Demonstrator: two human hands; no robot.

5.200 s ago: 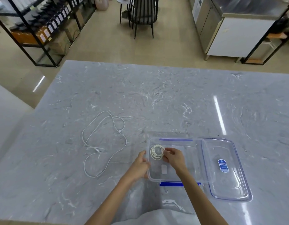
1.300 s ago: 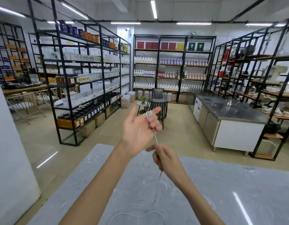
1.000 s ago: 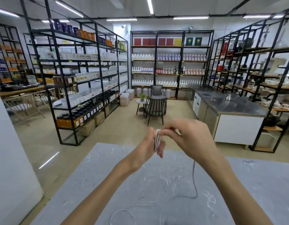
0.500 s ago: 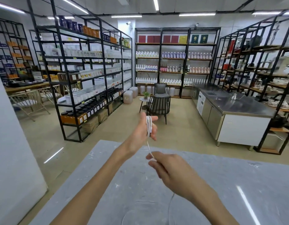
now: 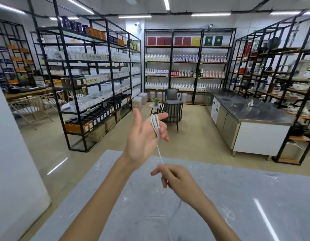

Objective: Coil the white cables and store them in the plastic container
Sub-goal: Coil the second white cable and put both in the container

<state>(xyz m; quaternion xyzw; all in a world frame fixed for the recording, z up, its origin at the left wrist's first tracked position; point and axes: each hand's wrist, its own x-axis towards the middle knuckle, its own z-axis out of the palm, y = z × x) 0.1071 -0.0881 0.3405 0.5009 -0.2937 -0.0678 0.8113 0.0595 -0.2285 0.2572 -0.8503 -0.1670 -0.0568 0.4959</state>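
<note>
A grey marble-patterned table [image 5: 220,197] fills the lower view. A thin white cable [image 5: 174,216] trails down toward it, possibly resting on its surface.

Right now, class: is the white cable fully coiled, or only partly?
Partly coiled. A few loops of the white cable wrap the left hand; the rest runs down through the right hand.

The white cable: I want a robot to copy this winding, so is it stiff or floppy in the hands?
Probably floppy: the white cable bends into tight loops around the left hand fingers. Below the right hand its free length hangs in a slack curve toward the table, so it seems light. The loops would likely slip off if the fingers relaxed.
</note>
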